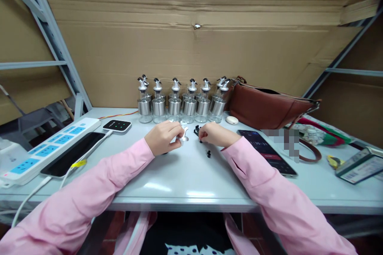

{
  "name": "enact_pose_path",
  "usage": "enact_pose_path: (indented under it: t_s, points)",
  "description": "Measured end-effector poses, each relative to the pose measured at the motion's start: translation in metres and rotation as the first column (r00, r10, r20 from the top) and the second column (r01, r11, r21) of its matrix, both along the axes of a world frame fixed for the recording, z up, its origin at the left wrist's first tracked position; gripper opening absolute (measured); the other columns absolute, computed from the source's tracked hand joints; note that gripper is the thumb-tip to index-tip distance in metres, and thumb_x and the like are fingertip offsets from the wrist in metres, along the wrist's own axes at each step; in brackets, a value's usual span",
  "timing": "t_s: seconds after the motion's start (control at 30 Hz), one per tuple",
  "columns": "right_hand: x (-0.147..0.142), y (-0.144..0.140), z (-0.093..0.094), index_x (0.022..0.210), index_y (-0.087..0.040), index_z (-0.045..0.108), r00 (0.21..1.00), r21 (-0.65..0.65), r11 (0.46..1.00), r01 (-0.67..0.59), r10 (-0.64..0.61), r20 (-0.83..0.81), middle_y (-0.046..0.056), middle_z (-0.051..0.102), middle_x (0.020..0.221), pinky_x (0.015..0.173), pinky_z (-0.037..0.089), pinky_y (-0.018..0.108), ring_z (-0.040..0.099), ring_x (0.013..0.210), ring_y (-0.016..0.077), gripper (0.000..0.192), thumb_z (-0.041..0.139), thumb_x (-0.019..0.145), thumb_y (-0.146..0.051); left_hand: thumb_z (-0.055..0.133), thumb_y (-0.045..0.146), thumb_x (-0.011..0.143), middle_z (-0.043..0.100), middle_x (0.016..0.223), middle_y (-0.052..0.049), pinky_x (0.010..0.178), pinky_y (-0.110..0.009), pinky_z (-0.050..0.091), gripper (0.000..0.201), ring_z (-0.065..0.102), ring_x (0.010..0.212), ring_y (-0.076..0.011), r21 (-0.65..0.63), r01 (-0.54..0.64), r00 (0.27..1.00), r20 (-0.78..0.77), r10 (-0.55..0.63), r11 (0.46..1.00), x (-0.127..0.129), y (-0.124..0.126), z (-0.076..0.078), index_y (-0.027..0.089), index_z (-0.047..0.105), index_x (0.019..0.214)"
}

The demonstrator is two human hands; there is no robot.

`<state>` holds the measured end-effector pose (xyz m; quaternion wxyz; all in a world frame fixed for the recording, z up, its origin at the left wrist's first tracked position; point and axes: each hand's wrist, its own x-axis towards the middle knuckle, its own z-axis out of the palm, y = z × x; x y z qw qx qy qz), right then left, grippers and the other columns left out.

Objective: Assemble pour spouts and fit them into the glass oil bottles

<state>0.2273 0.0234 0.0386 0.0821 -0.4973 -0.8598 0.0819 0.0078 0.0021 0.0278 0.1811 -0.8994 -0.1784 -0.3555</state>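
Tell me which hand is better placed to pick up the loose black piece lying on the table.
Probably the right hand: the loose black piece lies just below its fingers, and it seems to pinch only another small black part. The left hand is farther off and grips a silver spout.

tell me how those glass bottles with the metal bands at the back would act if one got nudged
The bottles look tall and narrow with spout tops, so one would probably tip rather than slide. They stand packed together, so one falling might knock its neighbours. The clear bodies look like glass, likely fragile and fairly heavy for their size.
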Motion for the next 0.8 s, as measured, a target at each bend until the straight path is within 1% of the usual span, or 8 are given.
enact_pose_path:
  t_s: [0.27,0.43,0.57,0.67,0.73,0.8]
  points:
    - [-0.004,0.0,0.0,0.072,-0.015,0.074,0.999,-0.057,0.998,-0.017,0.02,0.043,0.005,0.071,0.071,0.06,0.041,0.023,0.061,0.063,0.0156,0.015,0.061,0.068,-0.01,0.044,0.008,0.072,0.059,0.069,-0.001,0.058,-0.024,0.037,0.011,0.047,0.058,-0.0127,-0.02,-0.026,0.999,-0.024,0.026,0.999,0.0,0.0,0.0,0.019,0.047,0.074]
    - [-0.006,-0.002,0.001,0.075,-0.014,0.074,0.999,-0.082,0.996,-0.018,0.022,0.042,0.006,0.072,0.072,0.062,0.041,0.024,0.061,0.065,0.0166,0.016,0.061,0.068,-0.01,0.045,0.007,0.072,0.058,0.069,0.0,0.057,-0.024,0.036,0.012,0.045,0.057,-0.0124,-0.001,-0.001,1.0,-0.003,0.001,1.0,0.0,-0.001,0.0,0.019,0.047,0.073]
    - [-0.01,-0.005,0.004,0.075,-0.013,0.074,0.998,-0.138,0.989,-0.051,0.053,0.017,0.005,0.072,0.073,0.062,0.042,0.022,0.062,0.066,0.0152,0.014,0.063,0.067,-0.012,0.045,0.007,0.072,0.057,0.068,0.0,0.056,-0.023,0.036,0.012,0.044,0.056,-0.0123,0.011,0.016,1.0,0.009,-0.016,1.0,0.001,-0.001,0.0,0.019,0.046,0.073]
    - [-0.012,-0.009,0.005,0.075,-0.014,0.075,0.992,-0.258,0.958,-0.124,0.114,-0.053,0.004,0.072,0.07,0.059,0.043,0.02,0.061,0.063,0.0136,0.013,0.067,0.066,-0.017,0.044,0.007,0.072,0.057,0.067,0.0,0.056,-0.023,0.036,0.012,0.044,0.056,-0.0122,0.022,0.024,1.0,0.017,-0.024,0.999,0.001,-0.001,0.0,0.018,0.047,0.073]
    - [-0.014,-0.011,0.005,0.076,-0.013,0.075,0.98,-0.353,0.916,-0.192,0.158,-0.123,0.004,0.071,0.068,0.058,0.043,0.02,0.059,0.061,0.0126,0.015,0.068,0.065,-0.019,0.045,0.008,0.072,0.057,0.066,0.0,0.056,-0.023,0.036,0.011,0.044,0.055,-0.0122,0.024,0.025,1.0,0.017,-0.025,0.999,0.001,0.0,0.0,0.018,0.047,0.073]
    - [-0.016,-0.013,0.005,0.076,-0.013,0.075,0.966,-0.413,0.877,-0.245,0.187,-0.177,0.003,0.07,0.066,0.056,0.042,0.021,0.057,0.058,0.0116,0.016,0.068,0.064,-0.021,0.045,0.008,0.072,0.057,0.066,0.0,0.056,-0.023,0.036,0.01,0.044,0.055,-0.0121,0.023,0.025,1.0,0.017,-0.026,0.999,0.001,0.0,0.0,0.018,0.048,0.073]
